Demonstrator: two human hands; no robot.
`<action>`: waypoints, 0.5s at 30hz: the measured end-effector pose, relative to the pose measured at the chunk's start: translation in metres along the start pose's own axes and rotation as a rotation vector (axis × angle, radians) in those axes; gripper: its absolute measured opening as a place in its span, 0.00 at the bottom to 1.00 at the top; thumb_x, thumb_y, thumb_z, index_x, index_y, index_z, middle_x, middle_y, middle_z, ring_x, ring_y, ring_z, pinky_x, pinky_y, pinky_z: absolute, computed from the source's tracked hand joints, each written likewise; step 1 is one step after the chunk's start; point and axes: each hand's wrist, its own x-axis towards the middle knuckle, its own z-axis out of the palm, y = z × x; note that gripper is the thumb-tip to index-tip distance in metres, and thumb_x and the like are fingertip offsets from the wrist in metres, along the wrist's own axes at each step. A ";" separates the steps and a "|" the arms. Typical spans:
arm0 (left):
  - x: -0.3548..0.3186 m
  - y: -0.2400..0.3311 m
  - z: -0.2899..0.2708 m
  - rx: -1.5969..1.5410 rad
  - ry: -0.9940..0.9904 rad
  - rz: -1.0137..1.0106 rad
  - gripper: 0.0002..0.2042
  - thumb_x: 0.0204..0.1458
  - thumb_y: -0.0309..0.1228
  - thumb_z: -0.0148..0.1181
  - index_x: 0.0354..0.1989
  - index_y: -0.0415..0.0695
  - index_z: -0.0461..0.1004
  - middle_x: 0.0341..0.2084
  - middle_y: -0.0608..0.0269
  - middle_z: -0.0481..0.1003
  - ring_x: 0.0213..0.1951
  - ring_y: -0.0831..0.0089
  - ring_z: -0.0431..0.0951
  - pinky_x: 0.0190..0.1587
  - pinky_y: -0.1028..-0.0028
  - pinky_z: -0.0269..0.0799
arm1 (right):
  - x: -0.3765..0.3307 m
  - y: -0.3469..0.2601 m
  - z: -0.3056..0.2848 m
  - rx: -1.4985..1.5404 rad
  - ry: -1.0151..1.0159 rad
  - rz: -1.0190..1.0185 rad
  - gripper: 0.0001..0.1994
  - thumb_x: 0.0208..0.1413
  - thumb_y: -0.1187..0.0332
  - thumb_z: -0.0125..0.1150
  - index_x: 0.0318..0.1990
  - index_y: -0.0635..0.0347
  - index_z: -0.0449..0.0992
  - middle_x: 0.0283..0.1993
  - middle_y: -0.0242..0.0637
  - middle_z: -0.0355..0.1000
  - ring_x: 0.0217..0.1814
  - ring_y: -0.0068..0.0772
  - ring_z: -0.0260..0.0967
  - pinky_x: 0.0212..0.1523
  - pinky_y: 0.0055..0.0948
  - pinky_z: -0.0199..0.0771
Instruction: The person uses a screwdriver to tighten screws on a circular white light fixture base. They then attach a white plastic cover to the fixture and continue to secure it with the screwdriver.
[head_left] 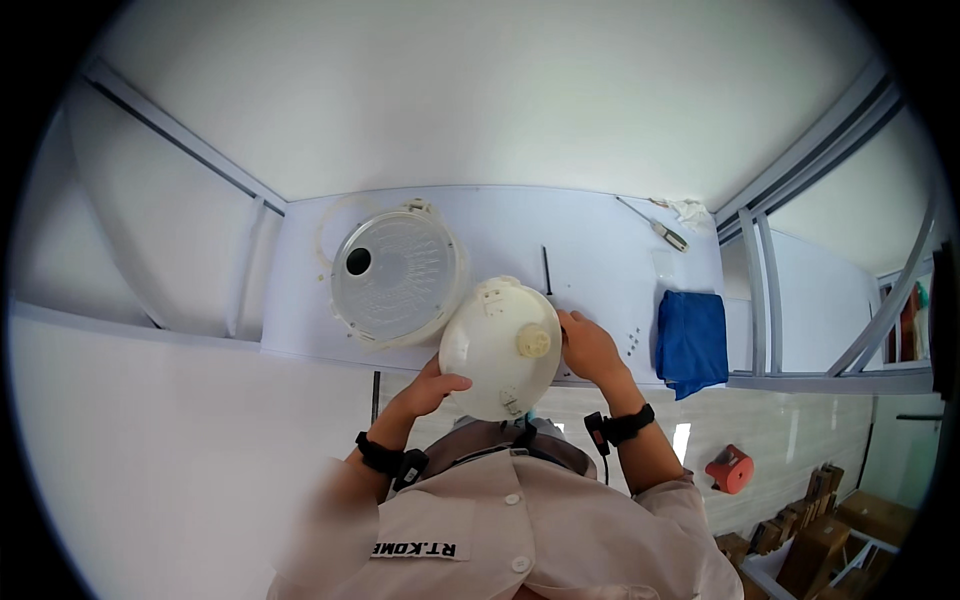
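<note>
Between my hands is a white round lid [487,352], domed and held tilted at the table's front edge. A cream round knob-like part [533,341] sits on its right side, with small fittings at its upper and lower rims. My left hand [428,388] grips the left rim, thumb lying over the surface. At the right rim, my right hand [590,348] has its fingers bent against the edge; its fingertips are partly hidden. Just beyond the left hand stands a white drum-shaped housing [400,285] with a greyish ribbed face and a dark round hole.
On the white table [490,225] lie a dark thin rod [547,270], a screwdriver [665,233], several small screws [633,341] and a folded blue cloth [691,340]. A cream ring [325,235] lies partly behind the housing. A red stool [731,468] and cardboard boxes [812,553] are on the floor.
</note>
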 end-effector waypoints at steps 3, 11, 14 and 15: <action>0.000 -0.003 -0.005 0.015 -0.024 0.011 0.43 0.53 0.33 0.68 0.79 0.39 0.56 0.69 0.54 0.71 0.69 0.61 0.70 0.72 0.60 0.66 | 0.003 -0.003 -0.001 -0.026 -0.020 0.049 0.12 0.68 0.64 0.55 0.56 0.53 0.74 0.46 0.48 0.77 0.46 0.63 0.78 0.46 0.57 0.79; 0.007 -0.007 -0.002 -0.003 -0.055 0.080 0.44 0.55 0.32 0.67 0.80 0.39 0.52 0.70 0.53 0.68 0.70 0.61 0.68 0.71 0.60 0.66 | 0.007 0.016 0.002 -0.060 -0.004 0.165 0.24 0.62 0.55 0.67 0.56 0.62 0.70 0.47 0.57 0.79 0.47 0.65 0.80 0.46 0.57 0.80; 0.009 0.000 0.004 0.038 -0.041 0.101 0.44 0.54 0.31 0.65 0.80 0.39 0.52 0.69 0.53 0.68 0.70 0.62 0.68 0.72 0.61 0.65 | 0.014 0.009 -0.004 0.006 -0.025 0.265 0.29 0.59 0.54 0.70 0.59 0.65 0.69 0.48 0.62 0.80 0.49 0.65 0.80 0.48 0.55 0.81; 0.010 -0.001 0.004 0.043 -0.032 0.102 0.43 0.55 0.30 0.64 0.80 0.39 0.53 0.69 0.53 0.69 0.69 0.62 0.68 0.71 0.61 0.65 | 0.015 0.011 -0.002 0.003 -0.027 0.285 0.30 0.59 0.54 0.70 0.60 0.66 0.69 0.49 0.62 0.80 0.50 0.65 0.80 0.50 0.54 0.81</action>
